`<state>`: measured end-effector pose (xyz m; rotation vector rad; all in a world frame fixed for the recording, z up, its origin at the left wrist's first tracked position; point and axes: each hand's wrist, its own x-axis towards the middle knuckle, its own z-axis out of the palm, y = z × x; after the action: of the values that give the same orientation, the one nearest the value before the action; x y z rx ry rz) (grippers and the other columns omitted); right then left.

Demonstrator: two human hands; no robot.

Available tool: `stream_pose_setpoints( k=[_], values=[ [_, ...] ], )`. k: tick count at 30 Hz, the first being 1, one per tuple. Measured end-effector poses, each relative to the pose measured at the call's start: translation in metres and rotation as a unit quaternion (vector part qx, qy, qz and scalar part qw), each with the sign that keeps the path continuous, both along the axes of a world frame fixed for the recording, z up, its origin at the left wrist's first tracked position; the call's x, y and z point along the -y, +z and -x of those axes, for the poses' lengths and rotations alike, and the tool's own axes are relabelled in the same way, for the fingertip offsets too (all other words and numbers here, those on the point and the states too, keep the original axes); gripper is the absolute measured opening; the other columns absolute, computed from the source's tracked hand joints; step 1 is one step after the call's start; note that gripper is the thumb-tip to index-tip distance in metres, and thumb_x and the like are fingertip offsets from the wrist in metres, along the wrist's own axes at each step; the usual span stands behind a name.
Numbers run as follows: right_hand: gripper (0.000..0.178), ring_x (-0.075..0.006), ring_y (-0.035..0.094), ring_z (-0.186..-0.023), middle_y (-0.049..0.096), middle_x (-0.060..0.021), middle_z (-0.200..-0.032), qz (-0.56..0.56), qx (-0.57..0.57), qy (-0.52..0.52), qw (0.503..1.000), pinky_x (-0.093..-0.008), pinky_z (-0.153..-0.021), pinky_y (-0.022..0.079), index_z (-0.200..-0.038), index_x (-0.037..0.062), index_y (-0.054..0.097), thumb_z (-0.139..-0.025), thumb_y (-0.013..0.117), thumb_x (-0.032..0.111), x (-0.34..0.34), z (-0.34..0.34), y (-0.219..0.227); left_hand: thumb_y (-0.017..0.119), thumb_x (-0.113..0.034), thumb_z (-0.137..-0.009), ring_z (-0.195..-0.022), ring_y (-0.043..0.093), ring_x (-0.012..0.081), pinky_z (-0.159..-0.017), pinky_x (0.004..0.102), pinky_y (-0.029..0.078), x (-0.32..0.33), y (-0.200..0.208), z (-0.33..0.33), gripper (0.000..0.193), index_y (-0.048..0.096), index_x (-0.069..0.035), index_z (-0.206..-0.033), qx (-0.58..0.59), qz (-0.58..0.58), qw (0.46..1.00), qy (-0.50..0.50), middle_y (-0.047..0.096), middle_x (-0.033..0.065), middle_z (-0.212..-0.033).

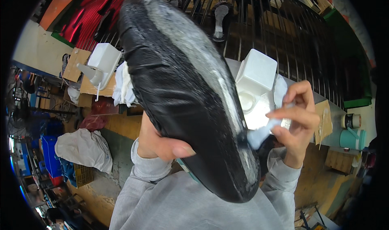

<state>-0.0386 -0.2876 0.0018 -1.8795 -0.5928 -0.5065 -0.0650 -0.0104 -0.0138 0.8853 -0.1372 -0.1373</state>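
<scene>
A black shoe upper (174,100), tilted with its underside edge turned to the right, fills the middle of the view. Along that edge runs a greyish-white, rough band with a wet-looking shine. My left hand (166,147) grips the upper from the left, its thumb across the black side and its other fingers hidden behind. Between the fingertips of my right hand (298,118) is a small pale, whitish cloth (261,133). Its dark-stained tip touches the band near the lower end of the upper.
Beyond the upper stand a white plastic container (259,70) and, at left, another white container with a spout (104,57). A shoe sole (221,21) lies on a rack of metal bars. A teal jug (351,139) sits at right; a white sack (85,149) is at left.
</scene>
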Motion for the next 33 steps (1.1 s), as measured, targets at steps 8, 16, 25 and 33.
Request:
stream_pose_setpoints(
  k=[8,16,25,33],
  values=[
    [0.04,-0.0172,0.049,-0.085,0.048,-0.0049,-0.103,0.017,0.047,-0.016,0.999,-0.025,-0.065,0.037,-0.084,0.0153,0.083,-0.053,0.093,0.038,-0.006,0.01,0.01,0.096,-0.032,-0.062,-0.102,0.067,0.0242,-0.088,0.0361,0.055,-0.022,-0.016,-0.002,0.085,0.056,0.006,-0.127,0.042,-0.069,0.997,0.005,0.068,0.0141,-0.114],
    [0.035,-0.0164,0.047,-0.085,0.049,-0.0055,-0.104,0.031,0.084,-0.066,0.994,-0.0265,-0.067,0.036,-0.085,0.011,0.081,-0.059,0.09,0.033,-0.028,-0.008,0.02,0.094,-0.032,-0.064,-0.102,0.067,0.0251,-0.088,0.0367,0.055,-0.02,-0.015,-0.01,0.085,0.054,0.006,-0.128,0.177,-0.133,0.968,-0.118,0.067,0.0149,-0.115],
    [0.042,-0.0185,0.046,-0.091,0.046,-0.0073,-0.107,0.023,0.105,-0.075,0.991,-0.0287,-0.072,0.035,-0.085,0.0094,0.078,-0.07,0.085,0.047,-0.027,-0.013,0.026,0.091,-0.033,-0.066,-0.102,0.067,0.0261,-0.087,0.0375,0.055,-0.017,-0.012,-0.017,0.084,0.052,0.006,-0.13,0.265,-0.162,0.93,-0.197,0.067,0.0158,-0.115],
    [0.045,-0.0164,0.049,-0.084,0.05,-0.003,-0.097,0.02,0.113,0.06,0.992,-0.0251,-0.066,0.035,-0.089,0.0146,0.083,-0.051,0.095,0.036,-0.006,-0.016,0.019,0.088,-0.033,-0.068,-0.102,0.067,0.027,-0.087,0.0381,0.056,-0.018,-0.016,-0.014,0.084,0.05,0.006,-0.132,0.225,-0.157,0.95,-0.15,0.066,0.0167,-0.115]
  ],
)
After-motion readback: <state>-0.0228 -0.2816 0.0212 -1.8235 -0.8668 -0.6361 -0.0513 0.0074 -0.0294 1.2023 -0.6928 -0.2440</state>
